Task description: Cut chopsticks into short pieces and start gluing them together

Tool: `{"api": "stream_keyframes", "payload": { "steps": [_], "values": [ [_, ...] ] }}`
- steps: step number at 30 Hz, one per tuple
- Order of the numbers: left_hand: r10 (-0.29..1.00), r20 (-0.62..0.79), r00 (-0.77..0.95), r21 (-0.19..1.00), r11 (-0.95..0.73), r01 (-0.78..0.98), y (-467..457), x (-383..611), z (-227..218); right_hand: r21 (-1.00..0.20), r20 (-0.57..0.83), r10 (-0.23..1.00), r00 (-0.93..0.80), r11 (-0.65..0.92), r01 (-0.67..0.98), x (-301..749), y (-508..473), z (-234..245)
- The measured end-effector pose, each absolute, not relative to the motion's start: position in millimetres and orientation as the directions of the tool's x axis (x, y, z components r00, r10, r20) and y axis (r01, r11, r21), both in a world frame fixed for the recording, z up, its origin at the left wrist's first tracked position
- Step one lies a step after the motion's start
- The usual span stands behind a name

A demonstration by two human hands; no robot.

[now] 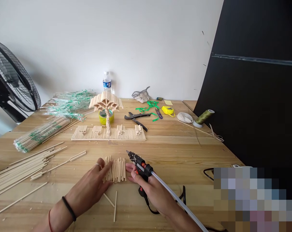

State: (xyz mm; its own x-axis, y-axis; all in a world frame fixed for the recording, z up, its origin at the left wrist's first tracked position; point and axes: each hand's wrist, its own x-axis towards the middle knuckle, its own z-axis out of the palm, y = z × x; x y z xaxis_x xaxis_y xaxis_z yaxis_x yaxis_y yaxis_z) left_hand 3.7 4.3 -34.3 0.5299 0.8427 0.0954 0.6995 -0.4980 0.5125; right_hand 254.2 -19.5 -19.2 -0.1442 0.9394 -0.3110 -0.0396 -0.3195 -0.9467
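My left hand (92,185) lies flat on the wooden table (175,148), its stretched fingers touching the left side of a row of short cut wooden sticks (115,169). A ring sits on one finger and a black band on the wrist. My right hand (148,187) grips a black hot glue gun (139,164) with a clear glue stick at its back. The nozzle points up and left, just right of the stick row. My right fingertips touch the row's right edge. Two loose sticks (113,201) lie in front of the row.
Behind the row stands a stick-built tree on a stick base (108,132). Long sticks (17,172) and wrapped bundles (43,130) fill the left side. Pliers (136,117), a yellow tape measure (168,110), a thread spool (204,117), a water bottle (107,82) and a fan (10,80) are farther back.
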Motion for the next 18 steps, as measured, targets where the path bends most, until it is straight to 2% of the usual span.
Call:
{"api": "stream_keyframes", "payload": {
  "steps": [10, 18],
  "values": [
    [0.839, 0.013, 0.544, 0.546, -0.462, 0.699, 4.3, 2.1, -26.9, -0.955, -0.295, 0.948, -0.115, -0.294, 0.032, 255.7, -23.9, -23.9],
    [0.846, 0.023, 0.533, 0.582, -0.445, 0.680, 2.7, 0.9, -30.5, -0.961, -0.274, 0.950, -0.152, -0.267, 0.069, 259.2, -28.7, -25.5]
  ]
}}
